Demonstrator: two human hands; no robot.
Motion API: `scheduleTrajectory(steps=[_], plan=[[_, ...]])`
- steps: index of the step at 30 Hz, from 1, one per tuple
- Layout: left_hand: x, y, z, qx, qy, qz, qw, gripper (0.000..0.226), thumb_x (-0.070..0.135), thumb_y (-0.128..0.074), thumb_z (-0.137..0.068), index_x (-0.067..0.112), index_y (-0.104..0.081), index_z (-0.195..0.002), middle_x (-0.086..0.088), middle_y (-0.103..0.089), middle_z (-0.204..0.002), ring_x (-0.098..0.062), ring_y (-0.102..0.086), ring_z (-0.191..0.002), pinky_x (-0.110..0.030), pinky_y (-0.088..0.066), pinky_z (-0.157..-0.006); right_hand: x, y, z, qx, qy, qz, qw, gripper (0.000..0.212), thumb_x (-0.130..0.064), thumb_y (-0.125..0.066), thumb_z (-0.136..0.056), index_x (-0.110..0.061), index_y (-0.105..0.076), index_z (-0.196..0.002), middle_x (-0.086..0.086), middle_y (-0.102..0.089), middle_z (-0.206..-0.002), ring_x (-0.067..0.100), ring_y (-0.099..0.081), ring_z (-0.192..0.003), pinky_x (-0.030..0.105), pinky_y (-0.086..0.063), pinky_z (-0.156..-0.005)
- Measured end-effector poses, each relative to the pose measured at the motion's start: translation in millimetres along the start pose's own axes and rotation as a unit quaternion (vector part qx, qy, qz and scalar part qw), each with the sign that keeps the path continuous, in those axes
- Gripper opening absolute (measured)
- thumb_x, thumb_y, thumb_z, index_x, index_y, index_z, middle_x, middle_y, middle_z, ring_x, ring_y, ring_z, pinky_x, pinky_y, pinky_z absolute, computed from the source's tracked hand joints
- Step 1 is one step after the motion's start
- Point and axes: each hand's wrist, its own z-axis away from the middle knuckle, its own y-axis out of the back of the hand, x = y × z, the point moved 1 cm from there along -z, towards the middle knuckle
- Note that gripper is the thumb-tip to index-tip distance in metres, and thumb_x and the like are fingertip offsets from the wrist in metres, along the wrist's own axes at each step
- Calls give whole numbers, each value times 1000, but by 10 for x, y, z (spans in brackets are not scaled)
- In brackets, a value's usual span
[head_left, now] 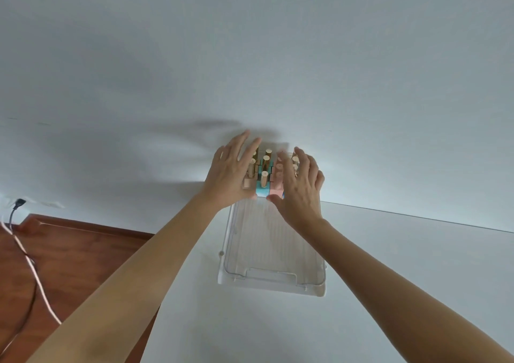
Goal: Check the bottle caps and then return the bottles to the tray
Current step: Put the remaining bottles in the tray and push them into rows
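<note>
Reaching over the far end of the clear tray [274, 254], both hands flank a tight cluster of small bottles [265, 173] with tall gold caps [266, 158]; the bottles stand upright, packed in rows against the tray's far edge, right by the wall [250, 57]. Bodies look tan [248, 183], blue [262, 189] and pink [276, 186]. Left hand [232, 173] sits at the cluster's left side, fingers spread and loose, touching or nearly touching the outer gold caps, not clenched on any one bottle as far as I can tell. Right hand [301, 180] mirrors it on the cluster's right side, fingers splayed over the caps there, also released; exact contact is hidden by the fingers. The near part of the tray is bare, and the tray lies on the white bench [389, 279] near its left edge, wood floor [69, 265] and a cable [25, 251] beyond. Risks, judged from here: the bottles are tall and narrow, so a sideways nudge from either hand could tip one and domino the rows; squeezing the group from both sides could pop a middle bottle up or out; a loose cap may come off if a bottle is lifted by the cap alone; pushing toward the wall could jam the bottles, and dragging the tray leftward could send it over the bench edge.
</note>
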Motion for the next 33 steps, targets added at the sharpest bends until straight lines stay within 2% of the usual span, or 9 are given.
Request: scheduleTrajectory(steps=[2, 4, 7, 11, 17, 21, 26, 31, 33], plan=[[8, -73, -27, -26, 8, -25, 999, 129, 51, -86, -57, 18, -6, -153, -15, -7, -162, -33, -7, -150, -55, -19, -118, 99, -48, 38, -37, -6, 10, 999, 109, -34, -84, -63, -18, -18, -149, 18, -17, -157, 39, -19, -143, 53, -32, -112], [19, -135, -81, -37, 29, -34, 998, 135, 56, -84, -56, 20, 2, -153, -13, -3, -163, -31, -3, -150, -57, -15, -118, 182, -89, 20, -68, -11, -3, 998, 114, -28, -84, -66, -16, -10, -152, 19, -7, -159, 40, -12, -146, 52, -29, -115], [39, -199, -156, -28, 47, -49, 997, 135, 64, -80, -53, 24, 2, -153, -13, -9, -162, -33, -10, -149, -61, -17, -116, 233, -128, -38, -74, -13, -39, 996, 107, -21, -82, -71, -18, -11, -152, 20, -5, -159, 41, -23, -141, 50, -37, -111], [39, -254, -194, -16, 44, -89, 995, 130, 66, -80, -52, 26, -6, -152, -12, -22, -158, -33, -24, -145, -64, -21, -112, 226, -183, -97, -72, -20, -57, 996, 98, -22, -77, -73, -21, -16, -150, 19, -12, -157, 41, -39, -129, 46, -44, -102], [66, -247, -189, 13, 36, -124, 992, 114, 64, -80, -52, 27, -26, -146, -12, -26, -155, -37, -27, -142, -68, -17, -110, 155, -180, -99, -53, -37, -96, 993, 75, -27, -64, -86, -24, -24, -149, 17, -17, -157, 32, -37, -134, 36, -46, -90], [108, -252, -138, 73, -48, -109, 990, 79, 52, -85, -55, 25, -52, -122, -14, -32, -154, -36, -27, -144, -68, -14, -111, 153, -162, -88, -29, -21, -107, 994, 71, -27, -63, -86, -22, -28, -148, 15, -25, -153, 31, -36, -136, 35, -46, -90], [40, -222, -89, 89, -69, -82, 990, 40, 35, -87, -61, 22, -67, -93, -10, -44, -146, -34, -33, -141, -71, -14, -110, 169, -198, -44, -28, -39, -122, 991, 77, -21, -67, -84, -27, -25, -149, 18, -24, -154, 35, -40, -128, 38, -48, -86], [74, -206, -110, 78, -48, -77, 993, 36, 38, -84, -64, 21, -70, -93, -7, -49, -141, -33, -35, -140, -69, -12, -112, 170, -201, -19, -29, -32, -120, 992, 92, -10, -74, -77, -28, -20, -150, 22, -24, -152, 36, -49, -121, 32, -48, -81], [94, -218, -123, 76, -36, -75, 994, 43, 37, -85, -65, 20, -67, -100, -7, -48, -142, -33, -35, -140, -68, -12, -113, 175, -179, -11, -30, -26, -117, 992, 96, -13, -76, -77, -29, -17, -150, 23, -19, -154, 39, -43, -128, 40, -51, -88]])
